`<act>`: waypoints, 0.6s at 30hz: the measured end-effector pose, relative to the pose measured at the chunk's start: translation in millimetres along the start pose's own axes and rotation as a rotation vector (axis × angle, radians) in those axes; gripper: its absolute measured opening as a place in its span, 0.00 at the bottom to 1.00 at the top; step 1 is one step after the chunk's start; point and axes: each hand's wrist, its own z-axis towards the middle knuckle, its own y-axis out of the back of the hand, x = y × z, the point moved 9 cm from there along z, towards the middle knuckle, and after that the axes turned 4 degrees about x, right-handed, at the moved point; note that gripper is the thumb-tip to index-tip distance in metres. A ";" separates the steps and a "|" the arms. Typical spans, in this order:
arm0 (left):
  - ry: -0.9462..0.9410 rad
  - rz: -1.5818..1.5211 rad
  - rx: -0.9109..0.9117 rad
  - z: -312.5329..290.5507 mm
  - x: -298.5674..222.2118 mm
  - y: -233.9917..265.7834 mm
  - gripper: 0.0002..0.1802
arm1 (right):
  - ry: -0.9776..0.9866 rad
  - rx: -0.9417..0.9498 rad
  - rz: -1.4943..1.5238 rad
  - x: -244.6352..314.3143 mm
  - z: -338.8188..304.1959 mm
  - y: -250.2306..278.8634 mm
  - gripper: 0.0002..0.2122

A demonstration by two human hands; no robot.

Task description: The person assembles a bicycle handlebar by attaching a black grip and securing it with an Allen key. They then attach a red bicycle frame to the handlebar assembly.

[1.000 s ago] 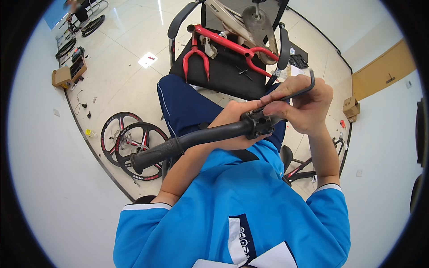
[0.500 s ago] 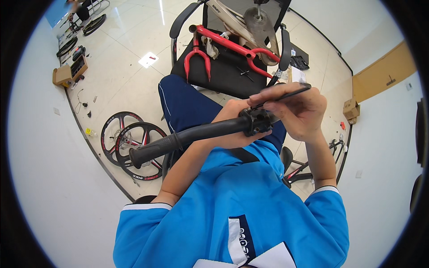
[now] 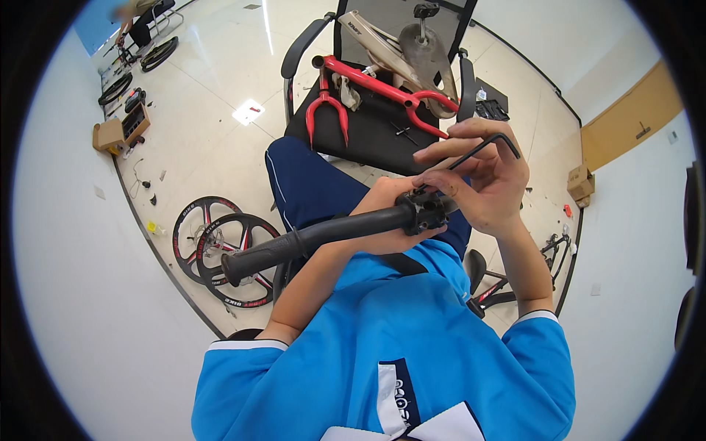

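Observation:
A black handlebar [image 3: 346, 228] with a ribbed rubber grip [image 3: 261, 261] at its left end lies across my lap, tilted up to the right. My left hand [image 3: 382, 194] is closed around it from beneath, close to the black stem clamp [image 3: 426, 213]; part of that hand is hidden behind the bar. In my right hand [image 3: 494, 187] is a black hex key [image 3: 474, 152], gripped between thumb and fingers. The key's bent end points up and right, while its other end reaches down to the top of the clamp. Whether that tip sits in a bolt I cannot tell.
Ahead, a black chair [image 3: 353, 151] bears a red bicycle frame [image 3: 371, 87], a red fork [image 3: 326, 110] and a beige frame part [image 3: 375, 44]. Two black wheels [image 3: 228, 250] lie at left. A cardboard box [image 3: 110, 136] and another person [image 3: 140, 29] are farther off.
The hex key has turned in my right hand, so its bent end now shows clearly. My right fingers have spread and shifted slightly. The handlebar's grip end sits a little lower and farther right.

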 end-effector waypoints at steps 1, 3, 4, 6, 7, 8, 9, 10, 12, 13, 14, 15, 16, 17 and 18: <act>-0.011 -0.007 -0.007 0.1 0.3 -0.2 0.24 | 0.010 0.004 0.002 -0.3 -1.8 -0.1 0.24; -0.005 -0.041 -0.012 1.1 1.0 -0.2 0.23 | 0.070 0.090 -0.009 2.0 -5.5 -5.4 0.20; 0.013 -0.068 -0.015 1.5 0.7 0.2 0.23 | 0.076 0.101 -0.003 1.9 -5.7 -8.2 0.18; -0.004 -0.054 -0.022 0.9 -0.9 0.2 0.23 | 0.028 0.139 0.076 1.7 -8.8 -12.3 0.12; -0.048 -0.007 -0.033 2.2 -2.1 2.2 0.23 | -0.059 0.152 0.158 -2.2 -8.7 -12.1 0.11; -0.092 0.042 -0.044 2.9 -3.4 3.4 0.23 | -0.145 0.164 0.240 -5.2 -10.8 -12.4 0.11; -0.077 -0.060 -0.057 1.1 -0.6 -1.0 0.25 | -0.230 0.177 0.322 -7.2 -16.1 -12.7 0.11; -0.068 -0.158 -0.075 0.5 1.4 -2.8 0.27 | -0.232 0.229 0.271 -7.6 -18.4 -11.0 0.10; -0.019 -0.097 0.011 -0.4 3.7 -1.2 0.32 | -0.137 0.250 0.134 -9.1 -17.5 -5.4 0.09; -0.041 -0.076 0.041 3.5 1.4 -2.0 0.32 | -0.114 0.205 0.097 -13.5 -20.2 -2.8 0.10; -0.088 -0.093 -0.001 3.9 -1.2 -1.3 0.31 | -0.104 0.205 0.048 -11.9 -19.9 -2.0 0.10; -0.129 -0.115 -0.040 4.7 -4.6 1.9 0.30 | -0.035 0.221 -0.058 -5.7 -16.0 -2.2 0.08; -0.058 -0.096 -0.022 6.1 -3.5 0.0 0.28 | -0.088 0.229 -0.077 -5.2 -19.0 -1.9 0.07; 0.014 -0.080 -0.005 6.7 -4.3 -0.9 0.25 | -0.142 0.237 -0.098 -6.5 -19.6 -2.0 0.05; 0.086 -0.065 0.012 6.4 -2.4 -1.4 0.23 | -0.107 0.203 -0.119 -4.7 -17.1 0.6 0.06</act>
